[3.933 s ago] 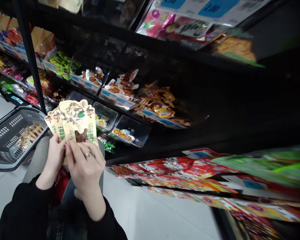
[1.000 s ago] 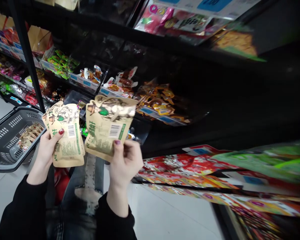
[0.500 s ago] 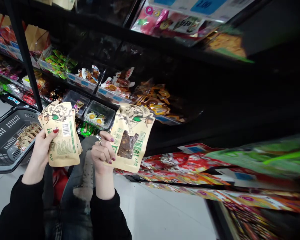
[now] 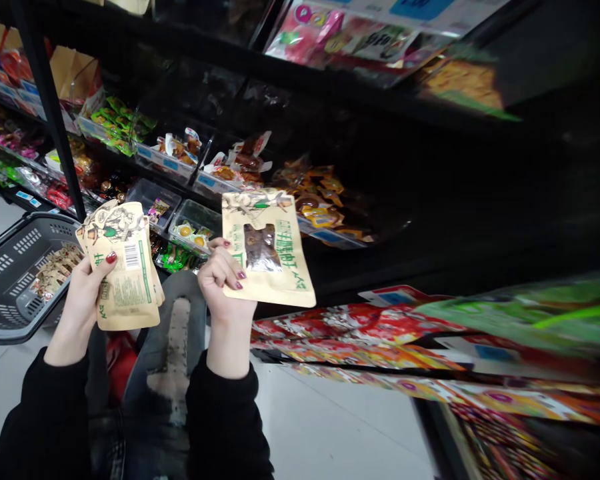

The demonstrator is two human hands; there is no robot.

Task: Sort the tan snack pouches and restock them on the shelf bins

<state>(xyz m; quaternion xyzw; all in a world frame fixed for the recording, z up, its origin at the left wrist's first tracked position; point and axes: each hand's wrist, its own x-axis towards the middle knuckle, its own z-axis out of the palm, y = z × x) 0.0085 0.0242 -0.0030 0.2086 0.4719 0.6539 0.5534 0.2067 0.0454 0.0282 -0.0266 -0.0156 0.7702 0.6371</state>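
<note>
My left hand [image 4: 84, 297] grips a small stack of tan snack pouches [image 4: 130, 293], with a barcode and printed text on the top one facing me. The thumb presses on the front of the stack, and the other fingers are hidden behind it. My right hand [image 4: 225, 283] is closed on the left edge of a single tan snack pouch [image 4: 293, 267]. That pouch has green lettering and a clear window showing dark brown pieces. It is held up in front of the shelf bins, tilted, and apart from the stack.
At the left a grey shopping basket [image 4: 10, 320] holds several similar pouches [image 4: 55, 273]. Black shelving [image 4: 45, 93] carries clear bins of wrapped snacks, among them fried-egg-like pieces [image 4: 193, 232] and brown packets [image 4: 317, 200]. Red packets [image 4: 340, 320] line a lower shelf at right, above the pale floor [image 4: 340, 427].
My right hand has moved right and slightly up, and its pouch has turned, the lower end swinging to the right. My left hand and its stack have stayed nearly still.
</note>
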